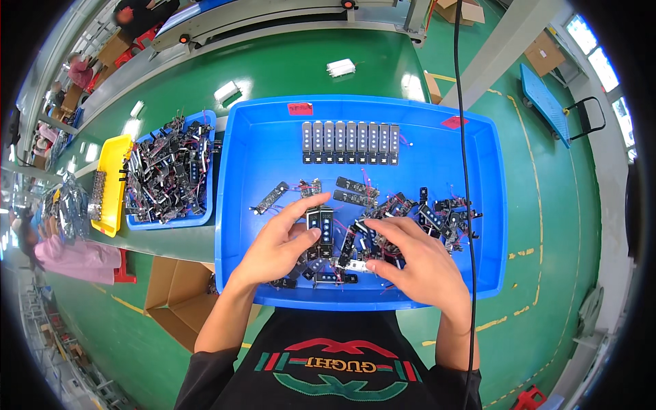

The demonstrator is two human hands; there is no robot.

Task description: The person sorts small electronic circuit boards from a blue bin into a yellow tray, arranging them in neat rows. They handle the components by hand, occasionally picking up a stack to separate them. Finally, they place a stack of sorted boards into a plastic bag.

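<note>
Above a blue tray [424, 143], the left hand [273, 247] pinches dark strips [326, 227], long axis twelve-to-six; a neat row [350, 143] lies at one o'clock, nearer that hand. At three o'clock, the right hand [427, 265] spreads its fingers over loose parts [398, 206].

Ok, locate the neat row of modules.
In the head view, the row of modules sits in the far half of the large blue bin, beyond the left hand, left of the black cable.

I count nine lined-up lens modules [350, 143] beyond the fingers [311, 199], two blue bins [266, 150] beneath and left of them, one yellow tray [113, 164] farther left.
</note>
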